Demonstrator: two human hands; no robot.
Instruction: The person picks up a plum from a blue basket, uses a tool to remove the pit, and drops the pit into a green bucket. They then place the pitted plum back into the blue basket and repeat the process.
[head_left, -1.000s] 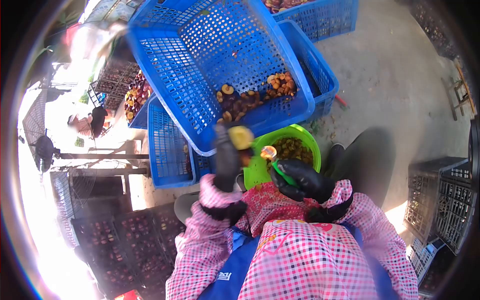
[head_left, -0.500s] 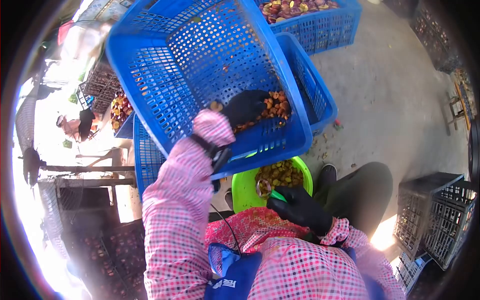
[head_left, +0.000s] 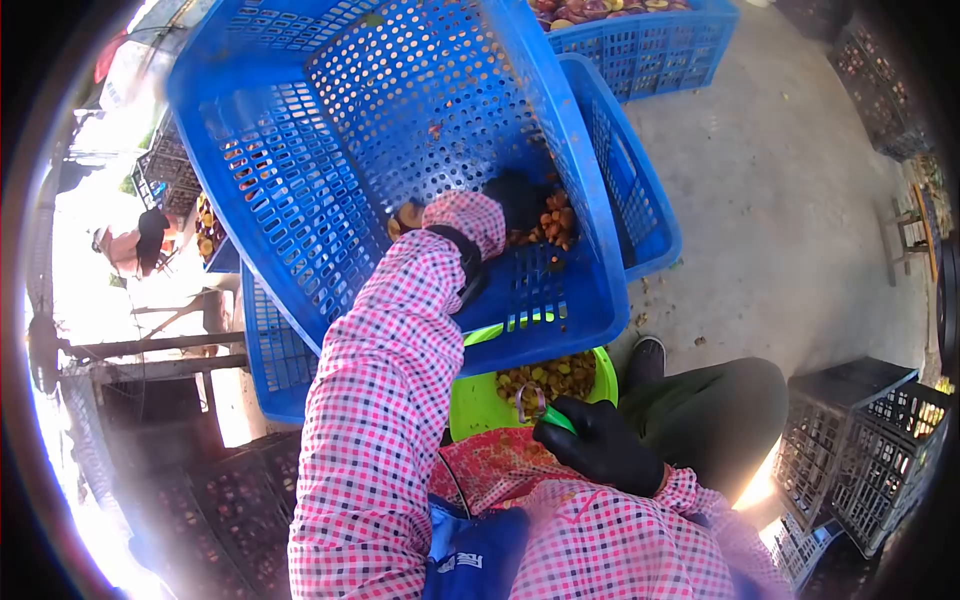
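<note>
- Concrete floor spreads ahead and to the right of the right hand's grip, with daylight glaring far off to its left.
- Large blue crate, its walls pierced with holes, sits ahead of that grip, open top facing the person.
- Second blue crate shows behind the large one, ahead and to the right of the grip; farther out, a third blue crate holds purple-and-yellow produce.
- Dark slatted crates stand well to the right of the grip.
- Lime-green basin, just beyond the grip and partly covered by the large crate's edge, holds yellow-brown pieces.
- Left hand, black-gloved, reaches past the grip into the large crate; from where I stand, I cannot tell whether its fingers are closed on anything.
- Right hand, also black-gloved, clenches a green-handled tool, the looped end pointing out toward the basin.
- Brown pieces lie in the large crate, just beside the left hand's right side.
</note>
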